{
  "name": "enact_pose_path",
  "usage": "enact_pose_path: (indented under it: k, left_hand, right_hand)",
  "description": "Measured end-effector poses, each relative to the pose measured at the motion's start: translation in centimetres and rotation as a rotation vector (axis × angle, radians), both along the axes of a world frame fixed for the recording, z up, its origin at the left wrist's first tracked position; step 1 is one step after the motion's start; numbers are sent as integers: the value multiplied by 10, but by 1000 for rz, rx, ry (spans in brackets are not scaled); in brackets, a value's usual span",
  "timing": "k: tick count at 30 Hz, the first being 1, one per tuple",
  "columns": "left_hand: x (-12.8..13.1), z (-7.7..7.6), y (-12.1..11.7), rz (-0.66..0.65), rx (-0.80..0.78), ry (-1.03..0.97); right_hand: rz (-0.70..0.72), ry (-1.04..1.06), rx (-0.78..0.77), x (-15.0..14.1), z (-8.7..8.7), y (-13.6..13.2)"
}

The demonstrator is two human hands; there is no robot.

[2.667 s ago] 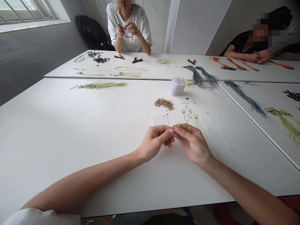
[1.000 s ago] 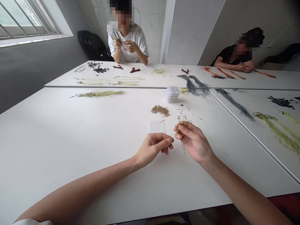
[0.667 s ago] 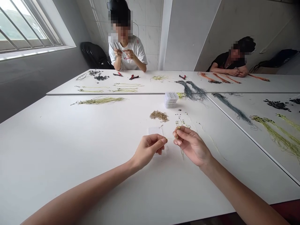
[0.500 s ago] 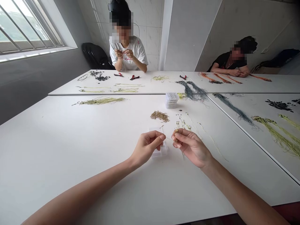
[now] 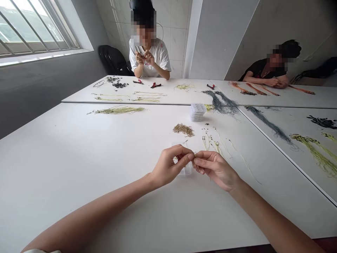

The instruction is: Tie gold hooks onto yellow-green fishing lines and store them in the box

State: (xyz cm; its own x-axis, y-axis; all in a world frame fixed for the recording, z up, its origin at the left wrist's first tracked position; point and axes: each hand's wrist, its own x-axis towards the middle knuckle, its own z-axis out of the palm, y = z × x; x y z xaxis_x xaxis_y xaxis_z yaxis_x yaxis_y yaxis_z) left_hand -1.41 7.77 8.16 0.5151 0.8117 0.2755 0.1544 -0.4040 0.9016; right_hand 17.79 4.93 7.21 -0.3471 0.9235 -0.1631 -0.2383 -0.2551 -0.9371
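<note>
White table [image 5: 65, 168]: small gold hook [image 5: 195, 154] pinched between left hand [image 5: 171, 167], right hand [image 5: 214, 168].

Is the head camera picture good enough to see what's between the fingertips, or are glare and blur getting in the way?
In the head view, the window is blown out, but no harsh glare falls on the white table; wide-angle distortion splays the table's edges; the left hand and right hand look fairly sharp, but the small gold-coloured piece is too tiny to make out.

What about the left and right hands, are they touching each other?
Touching. The head view shows the left hand and the right hand meeting at the fingertips, around a small gold piece.
</note>
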Motion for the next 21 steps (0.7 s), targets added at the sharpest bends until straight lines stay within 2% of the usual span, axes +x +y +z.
enact_pose_path:
  k: [7, 14, 21]
  left_hand:
    - [2, -2, -1, 18, -31, -20]
    - [3, 0, 2, 151, -219, -149]
    - [6, -4, -6, 42, -320, -90]
  right_hand:
    - [24, -45, 23, -1, 2, -1]
    - [-49, -37, 41, -1, 4, -1]
    - [-156, 8, 42, 1, 2, 1]
